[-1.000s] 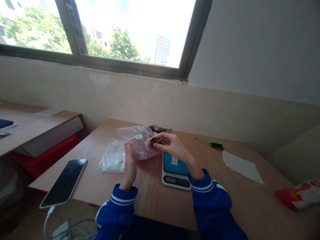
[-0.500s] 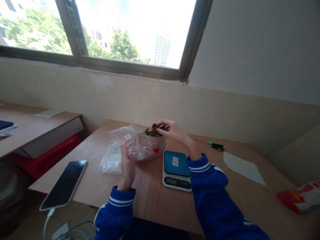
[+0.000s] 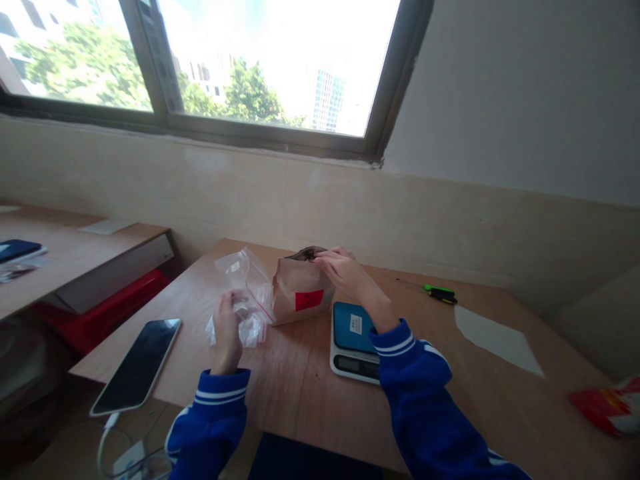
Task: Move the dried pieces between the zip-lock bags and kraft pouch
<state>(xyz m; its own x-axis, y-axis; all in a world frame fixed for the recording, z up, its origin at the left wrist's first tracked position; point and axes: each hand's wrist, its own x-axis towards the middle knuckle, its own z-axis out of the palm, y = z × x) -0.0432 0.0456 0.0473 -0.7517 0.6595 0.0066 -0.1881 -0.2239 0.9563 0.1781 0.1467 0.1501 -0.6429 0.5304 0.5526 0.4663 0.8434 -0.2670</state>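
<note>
My left hand (image 3: 227, 337) is closed on a clear zip-lock bag (image 3: 253, 283) with a small white label and a red line, left of a brown paper bag (image 3: 287, 293). The paper bag stands upright with its mouth open, a red label on its front and dark contents showing at the top. My right hand (image 3: 350, 275) is bent over the right side of that mouth, its fingers drawn together. Their tips dip into the opening, so what they pinch is hidden. Below my right wrist lies a kitchen scale (image 3: 345, 333) with a blue top, partly covered by the sleeve.
A phone (image 3: 137, 367) on a charging cable lies at the table's left edge. Green-and-black screwdrivers (image 3: 440, 293) and a white paper sheet (image 3: 495, 340) are on the right. A red-and-white packet (image 3: 607, 408) sits far right. A red stool (image 3: 105, 307) stands beside the table.
My left hand has moved left with the zip-lock bag, uncovering the paper bag's front and red label. My right fingers have left a brown piece seen at the opening and now reach into the mouth.
</note>
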